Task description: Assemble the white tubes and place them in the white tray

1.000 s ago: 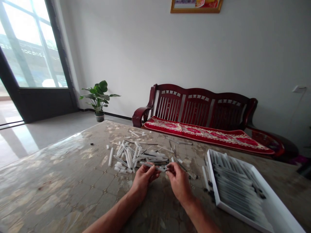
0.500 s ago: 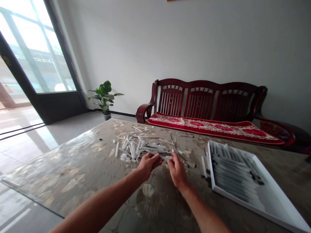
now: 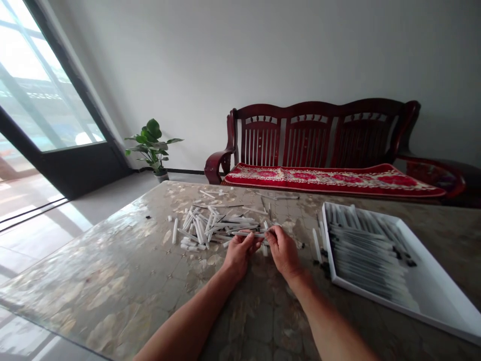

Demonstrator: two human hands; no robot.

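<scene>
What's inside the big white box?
Many pale sticks, some with black ends, lie in the white box. The top ones hide whatever is beneath them, so that can't be seen.

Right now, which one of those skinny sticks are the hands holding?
The pale stick spanning the gap between the left hand and the right hand; the other sticks lie on the table or in the white box.

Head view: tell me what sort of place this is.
Probably a living room in a home: a wooden bench with a long red seat cover, a potted plant and a glass-paned door suggest it.
</scene>
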